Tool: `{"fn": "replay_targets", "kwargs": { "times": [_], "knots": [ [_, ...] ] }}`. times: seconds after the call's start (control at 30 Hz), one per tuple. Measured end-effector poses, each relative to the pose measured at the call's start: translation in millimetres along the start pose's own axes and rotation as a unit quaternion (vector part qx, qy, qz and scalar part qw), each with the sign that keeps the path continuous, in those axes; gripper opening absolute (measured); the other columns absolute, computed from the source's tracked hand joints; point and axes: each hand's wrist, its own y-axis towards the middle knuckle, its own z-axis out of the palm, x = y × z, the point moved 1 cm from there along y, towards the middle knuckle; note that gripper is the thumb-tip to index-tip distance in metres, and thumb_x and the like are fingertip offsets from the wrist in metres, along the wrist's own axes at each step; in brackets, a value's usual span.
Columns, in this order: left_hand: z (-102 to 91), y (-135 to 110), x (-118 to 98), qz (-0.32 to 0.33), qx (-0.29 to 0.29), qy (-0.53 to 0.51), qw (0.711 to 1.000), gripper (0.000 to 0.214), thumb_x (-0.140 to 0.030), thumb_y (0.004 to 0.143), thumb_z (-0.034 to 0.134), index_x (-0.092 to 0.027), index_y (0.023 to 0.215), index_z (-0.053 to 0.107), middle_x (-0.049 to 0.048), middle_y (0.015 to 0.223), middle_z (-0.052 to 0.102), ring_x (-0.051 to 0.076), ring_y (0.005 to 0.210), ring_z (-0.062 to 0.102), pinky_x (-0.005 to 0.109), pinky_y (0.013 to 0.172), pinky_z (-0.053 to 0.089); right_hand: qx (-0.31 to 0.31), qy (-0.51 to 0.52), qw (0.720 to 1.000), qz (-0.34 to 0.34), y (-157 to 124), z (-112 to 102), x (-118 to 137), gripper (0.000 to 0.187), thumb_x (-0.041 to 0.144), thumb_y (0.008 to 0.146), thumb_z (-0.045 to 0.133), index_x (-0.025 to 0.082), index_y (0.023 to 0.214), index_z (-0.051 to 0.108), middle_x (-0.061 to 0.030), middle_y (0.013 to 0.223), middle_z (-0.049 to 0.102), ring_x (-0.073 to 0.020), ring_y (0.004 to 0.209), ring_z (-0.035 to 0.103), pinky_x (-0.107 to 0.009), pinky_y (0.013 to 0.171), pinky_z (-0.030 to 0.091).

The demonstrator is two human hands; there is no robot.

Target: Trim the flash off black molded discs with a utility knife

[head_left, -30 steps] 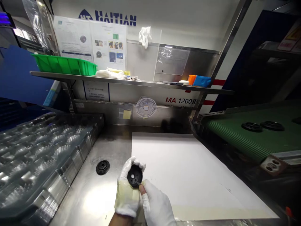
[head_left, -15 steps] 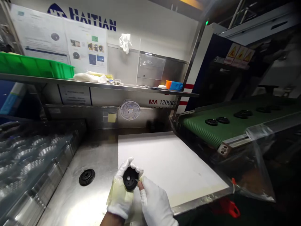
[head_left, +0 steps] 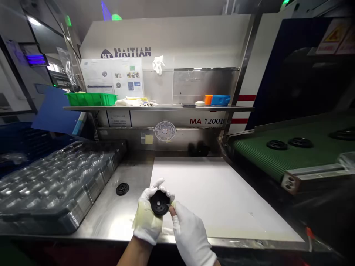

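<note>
Both my hands wear white gloves. My left hand point(head_left: 146, 218) grips a round black plastic part point(head_left: 159, 203) by its rim, over the front of the steel bench. My right hand point(head_left: 188, 234) is closed in a pinch against the part's lower right edge; something small sits at the fingertips, too small to name. A second black round part point(head_left: 122, 188) lies flat on the steel to the left of my hands.
A white sheet point(head_left: 216, 192) covers the bench to the right. Clear blister trays point(head_left: 55, 177) are stacked at left. A green conveyor point(head_left: 291, 155) at right carries several black parts. The shelf above holds a green bin point(head_left: 91, 99) and blue and orange boxes point(head_left: 217, 100).
The view has swung back left and pulled away from the bench. Both hands stay on the black part, which has hardly moved over the bench.
</note>
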Motion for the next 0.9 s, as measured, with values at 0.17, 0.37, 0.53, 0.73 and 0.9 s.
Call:
{"fn": "replay_targets", "kwargs": {
  "times": [0.17, 0.37, 0.53, 0.73, 0.9],
  "knots": [
    [16.5, -32, 10, 0.043, -0.009, -0.020, 0.999, 0.017, -0.017, 0.073, 0.062, -0.014, 0.089, 0.063, 0.0000, 0.065, 0.055, 0.012, 0.062, 0.056, 0.032, 0.070, 0.052, -0.042, -0.014, 0.999, -0.003, -36, -22, 21, 0.027, 0.027, 0.093, 0.030, 0.022, 0.076, 0.051, 0.0005, 0.066, 0.059, -0.0158, 0.055, 0.054, -0.026, 0.050, 0.026],
    [10.7, -90, -12, 0.080, 0.032, 0.005, 0.996, 0.029, -0.017, 0.074, 0.059, -0.016, 0.103, 0.061, 0.0065, 0.084, 0.064, 0.020, 0.082, 0.062, 0.040, 0.078, 0.051, -0.081, -0.005, 0.996, -0.046, -78, -27, 57, 0.024, 0.023, 0.092, 0.035, 0.023, 0.073, 0.050, 0.0023, 0.066, 0.060, -0.0151, 0.057, 0.055, -0.026, 0.052, 0.026],
    [0.0, -121, -30, 0.025, 0.111, 0.040, 0.993, 0.033, -0.021, 0.074, 0.053, -0.010, 0.104, 0.061, 0.0077, 0.075, 0.062, 0.020, 0.070, 0.060, 0.043, 0.072, 0.051, -0.086, 0.012, 0.995, -0.054, -95, -35, 68, 0.024, 0.026, 0.094, 0.035, 0.023, 0.079, 0.054, 0.0014, 0.071, 0.062, -0.0155, 0.063, 0.058, -0.025, 0.056, 0.031],
    [-0.7, -104, -15, 0.045, 0.076, 0.017, 0.996, 0.021, -0.019, 0.073, 0.060, -0.014, 0.093, 0.063, 0.0012, 0.068, 0.056, 0.014, 0.064, 0.057, 0.038, 0.073, 0.051, -0.107, -0.046, 0.993, -0.024, -98, -25, 62, 0.024, 0.024, 0.092, 0.035, 0.023, 0.077, 0.053, 0.0014, 0.067, 0.063, -0.0163, 0.058, 0.059, -0.027, 0.052, 0.028],
    [-4.4, -68, -6, 0.018, 0.054, -0.029, 0.998, 0.023, -0.016, 0.074, 0.060, -0.014, 0.096, 0.061, 0.0023, 0.071, 0.059, 0.015, 0.070, 0.059, 0.039, 0.080, 0.050, -0.106, -0.089, 0.990, -0.010, -76, -4, 51, 0.024, 0.026, 0.090, 0.034, 0.024, 0.073, 0.051, 0.0015, 0.062, 0.061, -0.0173, 0.055, 0.058, -0.028, 0.050, 0.026]
  ]
}}
